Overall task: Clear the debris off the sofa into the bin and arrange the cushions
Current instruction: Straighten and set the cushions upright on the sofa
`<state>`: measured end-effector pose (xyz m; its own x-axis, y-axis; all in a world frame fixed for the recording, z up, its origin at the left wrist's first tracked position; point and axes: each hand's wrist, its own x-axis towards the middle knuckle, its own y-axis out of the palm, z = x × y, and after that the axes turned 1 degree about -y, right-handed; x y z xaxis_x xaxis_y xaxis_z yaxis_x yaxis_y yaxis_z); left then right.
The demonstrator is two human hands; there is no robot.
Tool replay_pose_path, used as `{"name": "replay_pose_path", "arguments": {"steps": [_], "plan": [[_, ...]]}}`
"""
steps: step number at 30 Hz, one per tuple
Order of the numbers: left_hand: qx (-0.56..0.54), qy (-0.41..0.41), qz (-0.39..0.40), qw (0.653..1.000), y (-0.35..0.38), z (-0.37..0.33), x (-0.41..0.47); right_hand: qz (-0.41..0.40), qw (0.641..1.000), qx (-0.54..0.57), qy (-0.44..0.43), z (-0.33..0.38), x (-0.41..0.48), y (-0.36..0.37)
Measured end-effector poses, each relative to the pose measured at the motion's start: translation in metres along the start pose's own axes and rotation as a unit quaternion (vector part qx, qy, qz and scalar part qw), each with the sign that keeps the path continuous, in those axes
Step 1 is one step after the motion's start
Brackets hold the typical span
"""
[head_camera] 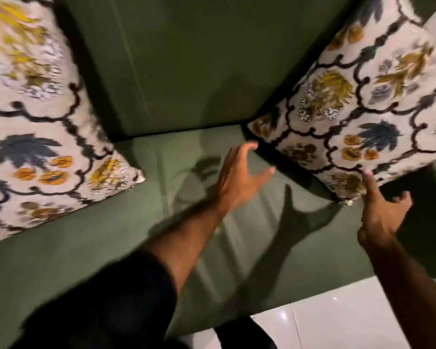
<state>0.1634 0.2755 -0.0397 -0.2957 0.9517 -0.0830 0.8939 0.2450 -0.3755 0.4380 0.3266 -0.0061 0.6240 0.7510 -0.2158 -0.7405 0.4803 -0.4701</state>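
Two cream cushions with dark lattice lines and yellow, orange and blue flowers lean on a green sofa (181, 71). The left cushion (35, 137) rests against the sofa's left side. The right cushion (358, 117) stands tilted at the right end. My left hand (239, 177) hovers open over the seat, fingers spread, just short of that cushion's lower left corner. My right hand (380, 212) is open too, and one fingertip touches the cushion's bottom edge near its lower corner. No debris or bin shows in this view.
The green seat (111, 235) runs between the two cushions, with hand shadows across it. White glossy floor tiles (337, 318) lie below the sofa's front edge at the lower right. A dark sleeve (106, 303) fills the lower left.
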Motion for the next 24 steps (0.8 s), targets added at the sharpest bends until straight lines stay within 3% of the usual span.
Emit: {"name": "replay_pose_path", "arguments": {"steps": [5,10,20,24], "plan": [[-0.022,-0.102,0.094,0.99,0.044,-0.06,0.118,0.126,0.991,0.009,-0.038,0.016,0.065,-0.002],[-0.021,-0.132,0.13,0.982,0.054,-0.047,0.116,0.236,0.971,-0.02,-0.04,0.025,0.102,-0.001],[-0.073,-0.128,-0.147,0.978,-0.037,0.023,0.019,0.41,0.898,-0.057,-0.15,0.058,0.03,0.085],[-0.058,-0.161,-0.174,0.97,-0.071,0.041,-0.008,0.433,0.883,-0.072,-0.17,0.058,-0.003,0.121]]}}
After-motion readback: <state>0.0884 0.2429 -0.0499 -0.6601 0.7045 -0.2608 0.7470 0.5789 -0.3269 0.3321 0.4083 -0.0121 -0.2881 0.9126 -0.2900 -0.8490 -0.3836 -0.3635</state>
